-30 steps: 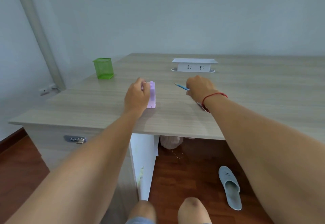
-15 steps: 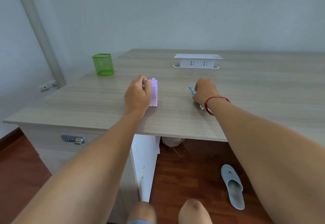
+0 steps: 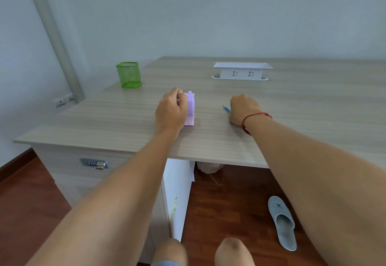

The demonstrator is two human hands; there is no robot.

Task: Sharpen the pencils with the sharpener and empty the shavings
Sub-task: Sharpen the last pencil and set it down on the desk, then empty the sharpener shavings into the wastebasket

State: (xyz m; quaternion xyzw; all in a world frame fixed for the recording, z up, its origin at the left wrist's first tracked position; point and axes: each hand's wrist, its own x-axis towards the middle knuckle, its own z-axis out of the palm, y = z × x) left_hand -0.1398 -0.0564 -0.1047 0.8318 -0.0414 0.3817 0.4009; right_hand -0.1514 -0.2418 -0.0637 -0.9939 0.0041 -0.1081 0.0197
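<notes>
Head: sharpener (image 3: 190,106) near desk (image 3: 125,123) edge

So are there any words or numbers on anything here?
"W": a logo mark on the slipper; the small print under it is too blurred to read.
Lock on the drawer: its dial digits are too small to read.
Sharpener, pencil, green cup, socket box: no text shows.
</notes>
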